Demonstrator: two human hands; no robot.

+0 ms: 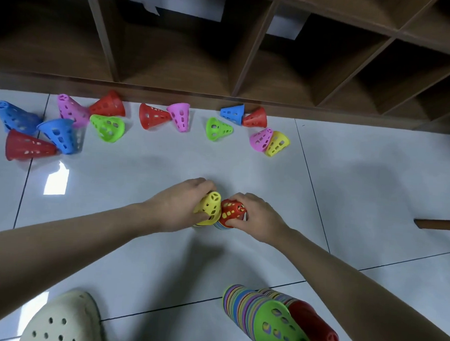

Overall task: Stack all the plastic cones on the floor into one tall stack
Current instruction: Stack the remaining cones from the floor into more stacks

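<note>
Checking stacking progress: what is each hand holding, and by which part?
Left hand grips the yellow cone by its flared lower wall; right hand grips the red cone around its side wall.

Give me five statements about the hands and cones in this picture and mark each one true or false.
1. The left hand holds a yellow cone. True.
2. The right hand holds a blue cone. False: it holds a red cone.
3. The loose cones lie scattered along the foot of the wooden shelf. True.
4. Both stacks near the bottom edge stand upright. False: the green-topped stack and the red-topped stack lie on their sides on the floor.
5. A black boot shows at the bottom left. False: it is a cream clog with holes.
</note>
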